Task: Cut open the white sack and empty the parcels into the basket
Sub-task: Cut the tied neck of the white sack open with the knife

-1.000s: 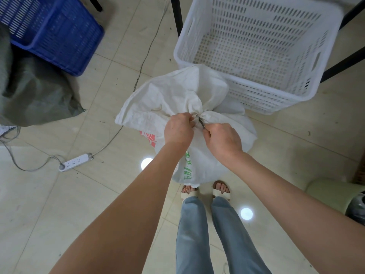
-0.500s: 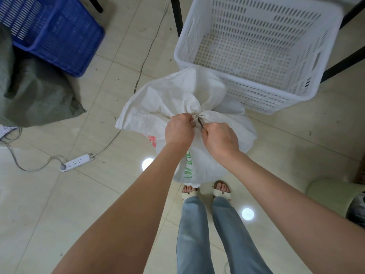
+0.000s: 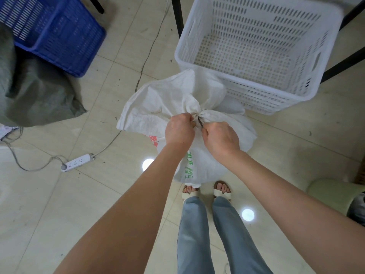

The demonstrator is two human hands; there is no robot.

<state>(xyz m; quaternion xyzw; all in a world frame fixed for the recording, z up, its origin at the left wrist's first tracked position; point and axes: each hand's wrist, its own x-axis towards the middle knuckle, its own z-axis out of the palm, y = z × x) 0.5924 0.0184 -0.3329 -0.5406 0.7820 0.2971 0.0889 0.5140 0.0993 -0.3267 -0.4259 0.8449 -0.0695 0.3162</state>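
Observation:
A white woven sack [image 3: 162, 103] stands on the floor in front of my feet, its neck gathered and tied. My left hand [image 3: 178, 129] grips the bunched neck on the left side. My right hand [image 3: 220, 138] holds a small dark blade [image 3: 200, 122] with its tip at the tie. Green and red print shows low on the sack. Just behind it sits the white slatted basket [image 3: 296, 95], with nothing inside. No parcels can be seen; the sack hides them.
A blue crate [image 3: 59, 38] and a grey-green sack [image 3: 33, 95] lie at the left. A white power strip [image 3: 78, 162] with its cable runs across the tiles. Black table legs [image 3: 176, 16] flank the basket. A pale green bin [image 3: 335, 192] stands at the right.
Both hands stay at the sack's neck with only slight shifts; the sack's top flap has settled a little.

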